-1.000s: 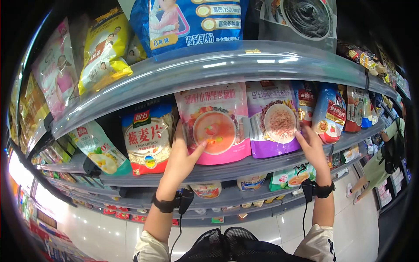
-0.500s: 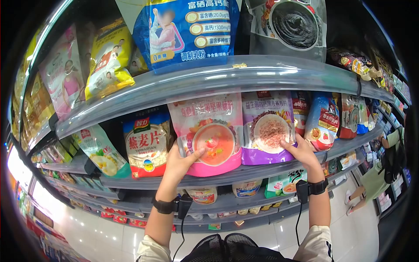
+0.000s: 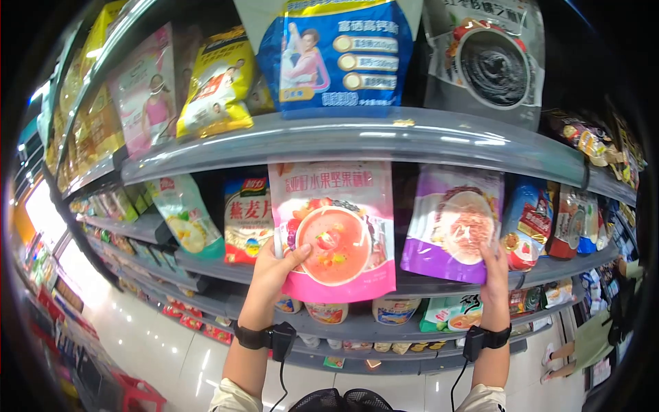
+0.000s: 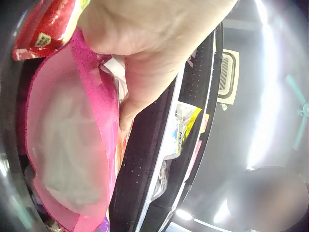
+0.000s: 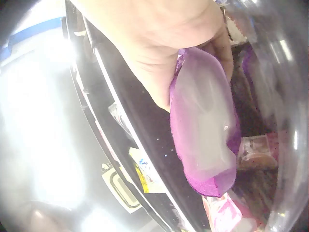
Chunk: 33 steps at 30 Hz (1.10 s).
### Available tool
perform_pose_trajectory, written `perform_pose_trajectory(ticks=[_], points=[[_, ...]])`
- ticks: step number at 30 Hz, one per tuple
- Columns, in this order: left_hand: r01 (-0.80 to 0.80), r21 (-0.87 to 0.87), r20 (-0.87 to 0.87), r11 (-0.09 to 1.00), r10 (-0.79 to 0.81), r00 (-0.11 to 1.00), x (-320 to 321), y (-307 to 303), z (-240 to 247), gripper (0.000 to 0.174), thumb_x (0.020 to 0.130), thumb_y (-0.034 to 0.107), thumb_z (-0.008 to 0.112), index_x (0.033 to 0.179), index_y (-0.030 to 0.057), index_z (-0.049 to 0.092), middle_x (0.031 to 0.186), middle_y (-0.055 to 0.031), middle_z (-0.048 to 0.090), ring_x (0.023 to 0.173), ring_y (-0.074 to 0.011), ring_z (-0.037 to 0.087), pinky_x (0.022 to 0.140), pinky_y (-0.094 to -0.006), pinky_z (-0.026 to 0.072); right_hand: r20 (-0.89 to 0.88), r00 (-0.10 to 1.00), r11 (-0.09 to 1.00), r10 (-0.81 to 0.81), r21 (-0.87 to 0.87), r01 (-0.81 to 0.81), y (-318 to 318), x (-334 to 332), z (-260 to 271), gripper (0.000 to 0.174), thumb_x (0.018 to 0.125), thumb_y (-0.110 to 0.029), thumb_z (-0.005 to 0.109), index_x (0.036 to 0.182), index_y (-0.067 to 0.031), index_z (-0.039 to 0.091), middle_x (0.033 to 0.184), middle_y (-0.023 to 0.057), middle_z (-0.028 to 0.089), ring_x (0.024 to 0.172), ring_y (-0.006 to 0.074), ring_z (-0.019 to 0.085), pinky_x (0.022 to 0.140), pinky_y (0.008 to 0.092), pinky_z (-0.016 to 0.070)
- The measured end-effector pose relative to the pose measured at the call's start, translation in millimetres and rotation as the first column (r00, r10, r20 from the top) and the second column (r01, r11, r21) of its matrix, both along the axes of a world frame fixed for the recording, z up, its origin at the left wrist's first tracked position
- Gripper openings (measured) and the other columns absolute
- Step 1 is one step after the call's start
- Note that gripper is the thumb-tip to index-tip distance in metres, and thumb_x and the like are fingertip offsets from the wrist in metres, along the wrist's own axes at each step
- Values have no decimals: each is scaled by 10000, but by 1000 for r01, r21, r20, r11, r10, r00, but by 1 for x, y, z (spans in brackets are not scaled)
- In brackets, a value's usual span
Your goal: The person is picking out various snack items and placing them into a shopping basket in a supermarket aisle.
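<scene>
My left hand [image 3: 274,271] grips the lower left edge of a pink-and-white pouch [image 3: 336,237] with a bowl pictured on it, thumb across its front. Its pink base [image 4: 72,145] faces the left wrist camera. On the other side my right hand [image 3: 494,271] holds a purple pouch [image 3: 449,226] by its lower right edge, thumb on the front. That pouch leans to one side, and the right wrist view shows its rounded base [image 5: 207,125]. Both pouches overlap the front edge of the middle shelf [image 3: 405,283], with a gap between them.
The upper shelf's clear front rail [image 3: 343,147] runs close above both pouches. Beside them stand an oatmeal bag [image 3: 244,223] on the left and a blue-and-red bag [image 3: 528,223] on the right. Tubs [image 3: 396,311] sit below. A person [image 3: 594,336] stands far right.
Both pouches have come forward off their places on the shelf, and a gap has opened between them. The purple one has tilted. The head view has shifted, showing more of the upper shelf.
</scene>
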<state>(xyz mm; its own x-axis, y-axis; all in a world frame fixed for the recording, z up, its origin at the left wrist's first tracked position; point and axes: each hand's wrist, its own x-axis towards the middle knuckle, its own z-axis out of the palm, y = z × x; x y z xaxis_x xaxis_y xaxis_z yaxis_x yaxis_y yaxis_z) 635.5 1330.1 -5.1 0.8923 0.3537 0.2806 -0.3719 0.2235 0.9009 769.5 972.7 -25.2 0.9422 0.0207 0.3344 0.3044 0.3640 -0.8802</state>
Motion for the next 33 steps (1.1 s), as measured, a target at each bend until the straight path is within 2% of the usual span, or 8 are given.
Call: perform_pose_trajectory(ticks=[6, 8, 10, 12, 16, 21, 26, 33], points=[[-68, -26, -99, 997, 66, 993, -82, 11, -29, 523, 770, 81, 756, 1211, -29, 497, 1102, -88, 618, 970, -131, 599, 845, -291, 494, 46, 996, 996, 79, 44, -81, -7, -59, -40, 576, 866, -221, 648, 1323, 39, 412, 1264, 129, 525, 1133, 206, 532, 964, 329, 420], [-56, -20, -92, 998, 54, 994, -115, 20, -48, 534, 758, 73, 763, 1212, -26, 500, 1105, -86, 616, 970, -125, 595, 851, -288, 492, 12, 1000, 1000, 10, 24, -10, -11, -89, -61, 727, 791, -288, 725, 1341, 42, 383, 1285, 131, 500, 1141, 223, 528, 976, 338, 418], [-103, -17, -114, 995, 100, 988, -157, 25, -56, 518, 751, 73, 769, 1193, -21, 515, 1074, -73, 625, 929, -113, 603, 817, -266, 502, -10, 999, 999, 42, -9, -42, -10, -115, -80, 890, 688, -359, 797, 1353, 40, 361, 1281, 126, 495, 1151, 226, 521, 976, 348, 425], [-130, 42, -271, 991, 136, 953, -199, 36, -73, 510, 736, 84, 787, 1167, -14, 532, 1024, -52, 637, 875, -96, 607, 757, -239, 507, -74, 996, 998, 39, -37, -42, -11, -139, -103, 996, 618, -385, 835, 1362, 47, 334, 1277, 134, 488, 1161, 241, 513, 967, 365, 436], [-281, 127, -434, 951, 308, 846, -283, 61, -114, 515, 706, 129, 824, 1129, 0, 560, 953, -34, 647, 820, -80, 599, 705, -228, 502, -100, 989, 986, 109, -113, -120, 16, -184, -134, 1060, 590, -391, 846, 1377, 52, 290, 1282, 153, 469, 1166, 264, 503, 970, 388, 435], [-443, 40, -520, 896, 397, 756, -385, 80, -142, 529, 717, 133, 813, 1153, -12, 550, 1019, -73, 649, 876, -114, 617, 760, -260, 520, -205, 927, 929, 314, -135, -344, 98, -247, -145, 1046, 594, -348, 833, 1383, 42, 267, 1277, 166, 461, 1153, 272, 504, 975, 396, 427], [-616, -13, -520, 788, 521, 677, -486, 90, -163, 565, 722, 127, 806, 1193, -16, 528, 1064, -76, 640, 930, -131, 616, 802, -279, 516, -279, 803, 773, 526, -236, -588, 185, -277, -177, 1002, 609, -284, 825, 1385, 30, 276, 1283, 157, 464, 1149, 264, 506, 988, 385, 410], [-868, 109, -621, 484, 715, 321, -608, 74, -200, 564, 698, 172, 828, 1154, -15, 554, 1018, -81, 656, 903, -127, 626, 790, -278, 520, -396, 492, 411, 775, -276, -869, 330, -355, -177, 900, 638, -171, 796, 1367, 33, 310, 1263, 171, 483, 1146, 267, 502, 999, 381, 391]])
